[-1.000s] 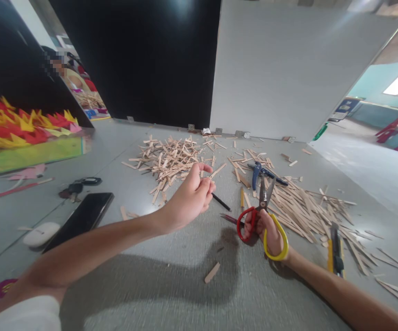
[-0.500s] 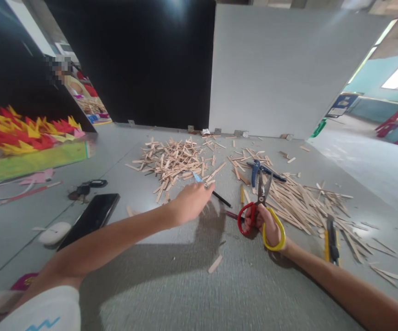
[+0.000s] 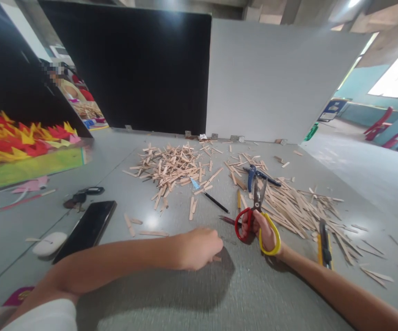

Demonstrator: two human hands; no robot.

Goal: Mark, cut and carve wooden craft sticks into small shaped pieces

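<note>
Low over the front middle of the table, my left hand [image 3: 199, 248] is closed, its fingers curled downward around a small wooden stick piece [image 3: 217, 259]. Only one end of that piece shows below the knuckles. My right hand [image 3: 266, 232] grips scissors [image 3: 257, 205] with one red and one yellow handle loop; their blades point away from me and stand apart. Left of the scissors lie a dark red pointed tool [image 3: 228, 220], a black pen-like stick [image 3: 217, 202] and a yellow pencil-like stick [image 3: 239, 199]. Just beyond the blades are blue-handled pliers [image 3: 252, 174].
A heap of short wooden pieces [image 3: 174, 165] lies ahead, longer strips [image 3: 288, 207] to the right. A yellow-black box cutter [image 3: 325, 246] is by my right forearm. At left are a phone [image 3: 88, 225], white mouse [image 3: 50, 244], keys [image 3: 76, 200] and paper flames [image 3: 23, 138]. Upright panels [image 3: 268, 78] stand behind.
My left hand has come back from the pile toward me, down onto the loose stick piece. Two short sticks now lie just in front of the pile. My right hand still holds the scissors.
</note>
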